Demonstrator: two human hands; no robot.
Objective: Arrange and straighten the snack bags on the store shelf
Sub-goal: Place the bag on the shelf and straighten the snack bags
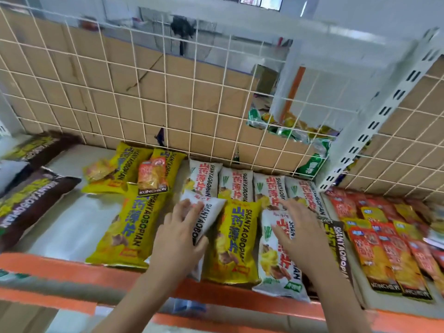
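My left hand (179, 233) grips a white snack bag (207, 216) that lies tilted over the front row. My right hand (299, 228) rests flat, fingers spread, on another white bag (276, 263) at the shelf's front edge. Between the two hands lies a yellow bag (234, 239). A second yellow bag (131, 227) lies left of my left hand. Behind them, several white bags (236, 185) stand in a row against the wire grid. Two yellow bags (125, 169) lie at the back left with a small orange pack (153, 175) on top.
Brown bags (28, 200) lie at the far left. Red and orange packs (389, 239) fill the right section, with a dark brown bag (340, 246) beside my right hand. A white wire grid (168, 97) backs the shelf. An orange strip (72, 266) edges its front.
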